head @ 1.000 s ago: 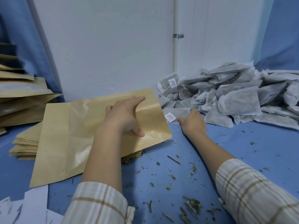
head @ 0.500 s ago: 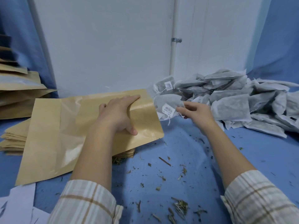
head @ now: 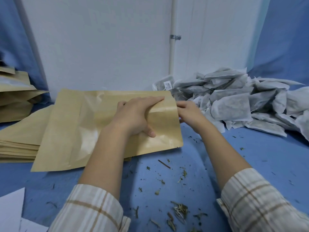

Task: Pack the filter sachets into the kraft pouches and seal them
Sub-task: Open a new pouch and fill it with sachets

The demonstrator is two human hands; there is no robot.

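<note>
A large kraft pouch (head: 93, 131) lies flat on the blue cloth, with its mouth facing right. My left hand (head: 137, 118) grips the pouch at the mouth: the fingers lift the upper lip and the thumb presses the sheet below. My right hand (head: 189, 113) is at the open mouth with its fingertips inside. The filter sachet it carries is almost wholly hidden by the hand and the pouch lip. A heap of grey-white filter sachets (head: 234, 106) lies at the right against the wall, some with small white labels.
A stack of flat empty kraft pouches (head: 18, 144) sits under and left of the held one. More pouches (head: 15, 97) are piled at the far left. White paper sheets (head: 11, 211) lie at the bottom left. Herb crumbs (head: 178, 210) are scattered on the blue cloth (head: 259, 164).
My right hand took a labelled sachet from the heap and carried it left to the pouch mouth. My left hand raised the pouch's upper lip.
</note>
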